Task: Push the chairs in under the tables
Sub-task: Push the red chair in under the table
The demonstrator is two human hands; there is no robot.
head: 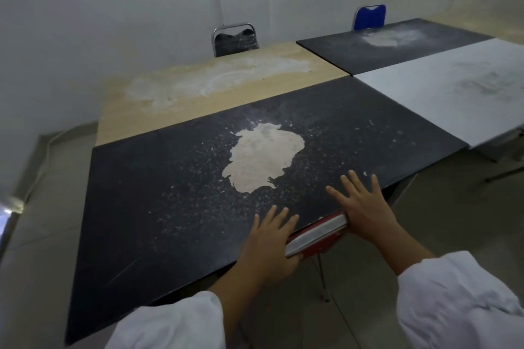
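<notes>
Head view: the left hand [269, 246] and right hand [365, 207] are both spread wide, fingers straight, gripping nothing. Their palms press on the two ends of the red chair [317, 232] backrest, a smooth red-and-pale rail lying between them against the edge of the matte black table [141, 207]. Just beyond the fingertips lies a ragged beige powder patch [263, 156], with fine speckles scattered round it.

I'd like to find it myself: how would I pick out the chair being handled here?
Start at the black table nearest the camera, the one with the pale powder patch. At its near edge, between the left hand and right hand, shows the back of the red chair. No other is red: across the tables stand a dark chair and a blue chair.
</notes>
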